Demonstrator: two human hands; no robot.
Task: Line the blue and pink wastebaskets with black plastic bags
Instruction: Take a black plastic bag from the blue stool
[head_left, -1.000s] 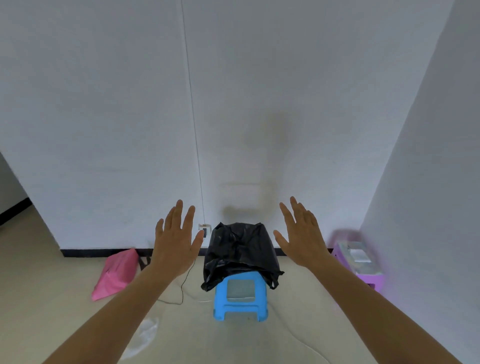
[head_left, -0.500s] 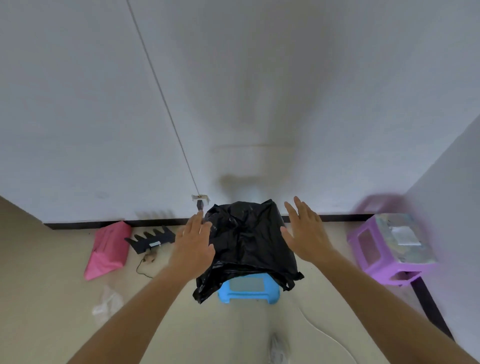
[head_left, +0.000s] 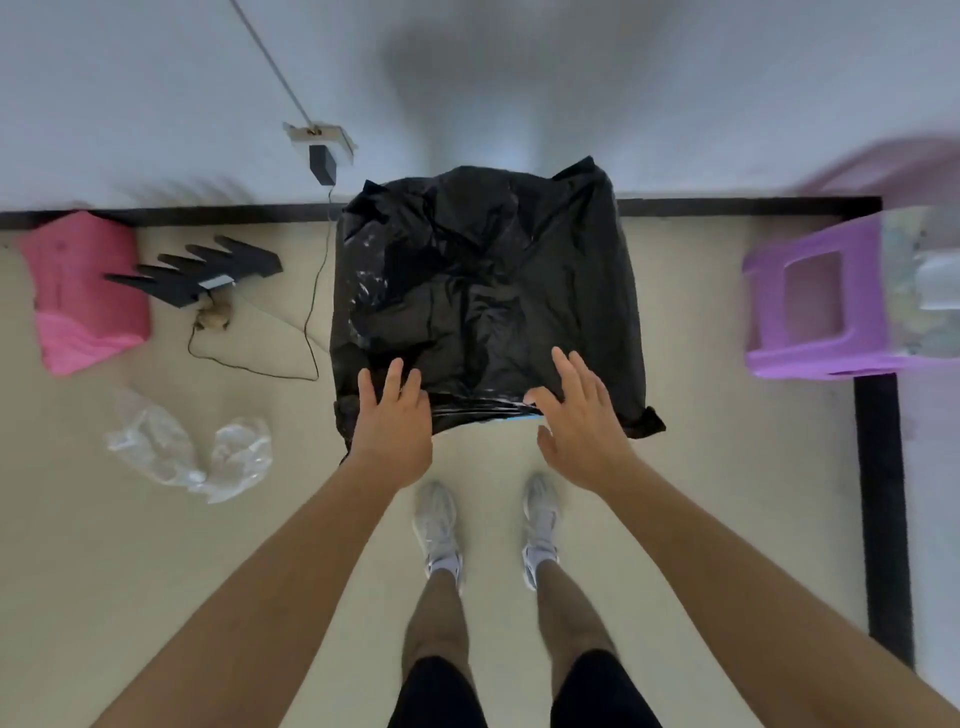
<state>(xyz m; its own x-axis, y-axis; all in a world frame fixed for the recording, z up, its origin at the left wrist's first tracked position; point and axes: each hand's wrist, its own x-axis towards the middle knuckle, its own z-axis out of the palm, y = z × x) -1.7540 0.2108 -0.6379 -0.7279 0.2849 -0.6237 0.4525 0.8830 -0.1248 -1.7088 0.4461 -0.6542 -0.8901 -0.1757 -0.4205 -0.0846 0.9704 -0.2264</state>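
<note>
Black film, thin and glossy, lies under both palms. Left hand (head_left: 393, 421) is spread flat, fingers apart, on the near edge of the black plastic bag (head_left: 483, 291); it grips nothing. Right hand (head_left: 582, 415) is likewise open, fingers splayed, thumb tip just at the near fold, nothing pinched.

The bag drapes over a blue support, of which only a sliver (head_left: 519, 414) shows at the near rim (probably the blue wastebasket, but the view is too covered and blurred to be sure). The bag reads as laid over the top rather than tucked in, so lining looks unfinished.

Pink wastebasket (head_left: 85, 291) lies on its side at the wall, well apart to the left, with no bag on it.

Risks, as judged from here:
- Open palms on slick film may slide; the bag could slip off the far rim.
- Pressing down on one edge could tip the blue support.
- Thin plastic may tear if stretched over a corner.
- Thin cable (head_left: 311, 291) trails just beside the bag's left side; a trailing corner could snag it.
- Clear plastic wrap (head_left: 187, 447) lies on the floor near the left foot, a slip hazard on the way to the pink one.
</note>
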